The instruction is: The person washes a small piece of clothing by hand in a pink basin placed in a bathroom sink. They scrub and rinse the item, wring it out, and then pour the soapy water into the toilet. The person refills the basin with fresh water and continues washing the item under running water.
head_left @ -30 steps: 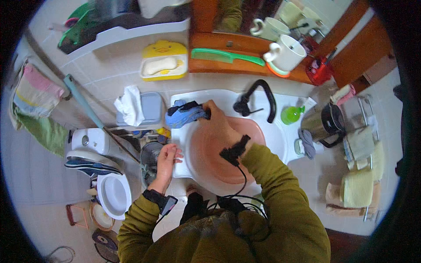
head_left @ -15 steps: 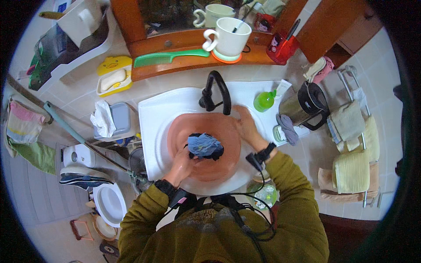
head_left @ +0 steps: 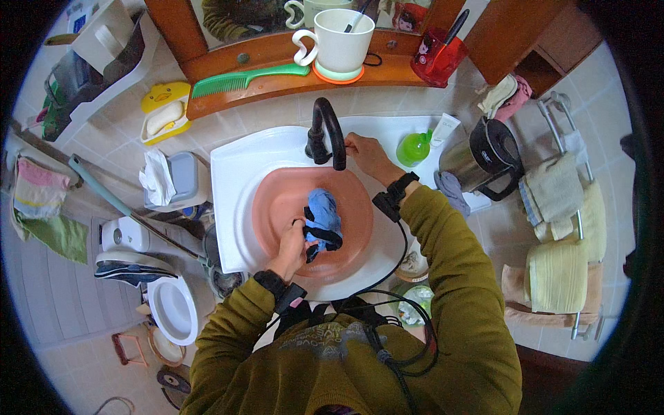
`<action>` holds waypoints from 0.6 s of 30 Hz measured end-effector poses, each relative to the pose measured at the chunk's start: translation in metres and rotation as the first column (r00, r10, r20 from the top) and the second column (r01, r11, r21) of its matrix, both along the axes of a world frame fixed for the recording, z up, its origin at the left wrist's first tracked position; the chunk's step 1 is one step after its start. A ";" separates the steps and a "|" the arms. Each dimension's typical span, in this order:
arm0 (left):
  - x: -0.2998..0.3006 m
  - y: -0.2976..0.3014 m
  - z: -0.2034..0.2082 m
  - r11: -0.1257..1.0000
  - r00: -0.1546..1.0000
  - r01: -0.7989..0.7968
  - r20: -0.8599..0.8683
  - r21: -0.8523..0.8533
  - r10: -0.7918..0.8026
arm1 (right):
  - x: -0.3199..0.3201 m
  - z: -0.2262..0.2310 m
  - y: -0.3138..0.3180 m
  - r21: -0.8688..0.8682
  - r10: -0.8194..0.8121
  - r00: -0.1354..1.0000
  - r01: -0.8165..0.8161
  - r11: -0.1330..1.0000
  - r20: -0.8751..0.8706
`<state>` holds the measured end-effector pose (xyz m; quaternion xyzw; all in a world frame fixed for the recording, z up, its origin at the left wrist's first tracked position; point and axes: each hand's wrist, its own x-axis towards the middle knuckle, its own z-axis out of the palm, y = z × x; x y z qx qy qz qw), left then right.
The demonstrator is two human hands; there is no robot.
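Note:
My left hand (head_left: 292, 247) is closed on a wet-looking bunched cloth (head_left: 322, 216), blue with black parts, held over a pinkish-orange basin (head_left: 273, 200). The basin sits in the white sink (head_left: 232, 242). A black faucet (head_left: 325, 124) curves over the basin's far edge. My right hand (head_left: 372, 158) reaches to the faucet's right side, its fingers pinched together at the handle, which they mostly hide. I cannot make out any running water.
A green pump bottle (head_left: 413, 149), a white tube (head_left: 444, 128) and a dark-lidded metal pot (head_left: 484, 162) stand on the right. Above, a wooden shelf (head_left: 277, 91) carries a white mug (head_left: 344, 41) and green comb (head_left: 242, 80). A tissue box (head_left: 185, 181) is left.
My right hand has moved from the basin's right rim up to the faucet. My left hand has raised and turned the cloth, which now hangs longer.

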<state>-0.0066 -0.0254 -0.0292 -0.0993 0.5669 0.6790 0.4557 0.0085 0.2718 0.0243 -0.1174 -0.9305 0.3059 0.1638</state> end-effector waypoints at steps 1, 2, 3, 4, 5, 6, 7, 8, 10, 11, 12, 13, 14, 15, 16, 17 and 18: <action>0.001 0.002 -0.002 1.000 1.000 0.027 -0.007 0.003 -0.027 | 0.000 -0.002 0.000 -0.018 0.003 0.999 -0.004 1.000 -0.032; 0.001 0.004 -0.004 0.999 0.999 0.039 -0.035 0.006 -0.039 | 0.001 -0.004 0.002 -0.026 0.016 1.000 -0.017 1.000 -0.009; 0.002 0.006 -0.006 0.998 0.998 0.056 -0.019 -0.002 -0.056 | 0.002 -0.008 0.002 -0.041 0.027 1.000 -0.027 0.999 -0.015; 0.002 0.009 -0.009 0.998 0.998 0.057 -0.025 -0.007 -0.057 | 0.002 -0.011 0.004 -0.060 0.026 1.000 -0.025 0.998 0.013; 0.002 0.011 -0.011 0.999 0.998 0.049 -0.033 -0.014 -0.050 | 0.004 -0.015 0.005 -0.062 0.031 0.999 -0.031 0.998 -0.014; 0.003 0.012 -0.013 0.998 0.998 0.054 -0.025 -0.017 -0.055 | 0.006 -0.018 0.006 -0.068 0.024 1.000 -0.024 0.997 -0.008; 0.004 0.015 -0.015 0.999 0.999 0.048 -0.023 -0.018 -0.048 | 0.008 -0.021 0.007 -0.067 0.051 0.998 -0.053 0.996 -0.032; 0.004 0.016 -0.017 0.999 0.999 0.035 -0.031 0.000 -0.035 | 0.011 -0.024 0.005 -0.076 -0.010 1.000 0.010 0.997 -0.003; 0.002 0.019 -0.017 0.998 0.998 0.054 -0.023 0.010 -0.054 | 0.019 -0.030 -0.002 -0.065 -0.040 0.996 0.035 0.997 -0.074; 0.000 0.021 -0.017 0.998 0.998 0.050 -0.041 0.034 -0.049 | 0.025 -0.034 -0.009 -0.130 -0.107 0.994 0.108 0.986 0.016; -0.002 0.022 -0.016 0.997 0.996 0.076 -0.050 0.020 -0.075 | 0.031 -0.038 -0.019 -0.173 -0.147 0.989 0.150 0.973 0.032; -0.004 0.022 -0.015 0.996 0.993 0.089 -0.077 0.017 -0.088 | 0.039 -0.043 -0.029 -0.214 -0.183 0.982 0.189 0.958 0.049; -0.007 0.023 -0.014 0.995 0.990 0.102 -0.101 0.012 -0.100 | 0.046 -0.049 -0.039 -0.317 -0.127 0.991 0.136 0.938 0.048; -0.010 0.024 -0.013 0.994 0.990 0.105 -0.096 0.005 -0.104 | 0.055 -0.055 -0.053 -0.419 -0.073 0.996 0.084 0.904 0.043; -0.013 0.025 -0.011 0.994 0.990 0.109 -0.092 0.001 -0.108 | 0.060 -0.061 -0.062 -0.500 0.015 0.997 0.025 0.866 0.076; -0.015 0.026 -0.009 0.993 0.988 0.119 -0.095 -0.002 -0.118 | 0.066 -0.067 -0.073 -0.674 -0.007 0.993 0.087 0.734 0.120; -0.016 0.028 -0.006 0.994 0.989 0.109 -0.101 -0.025 -0.111 | 0.070 -0.071 -0.080 -0.800 0.023 0.979 0.153 0.580 0.204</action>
